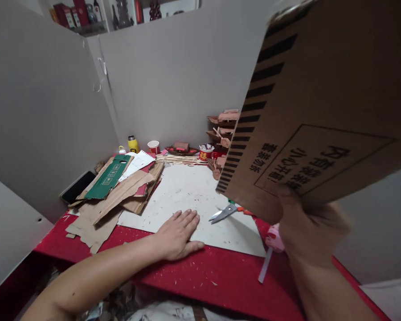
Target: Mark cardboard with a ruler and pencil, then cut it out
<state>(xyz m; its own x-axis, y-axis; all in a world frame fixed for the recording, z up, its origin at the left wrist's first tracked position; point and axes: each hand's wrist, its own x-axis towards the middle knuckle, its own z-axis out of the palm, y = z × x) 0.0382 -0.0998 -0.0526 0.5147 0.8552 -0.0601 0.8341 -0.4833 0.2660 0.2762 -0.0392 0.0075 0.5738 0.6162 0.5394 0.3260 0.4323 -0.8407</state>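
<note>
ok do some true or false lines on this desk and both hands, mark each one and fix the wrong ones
1. The right hand holds up a printed cardboard sheet. True.
2. The left hand grips the scissors. False: it lies palm down at the near edge of the white board.
3. A green cardboard piece lies left of the white board. True.
4. The yellow bottle lies on its side. False: it stands upright.

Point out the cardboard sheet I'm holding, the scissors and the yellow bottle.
Cardboard sheet [307,100]: head view, middle of its printed face.
Scissors [225,214]: head view, on the gray metal blades.
Yellow bottle [132,145]: head view, on its yellow body.
</note>
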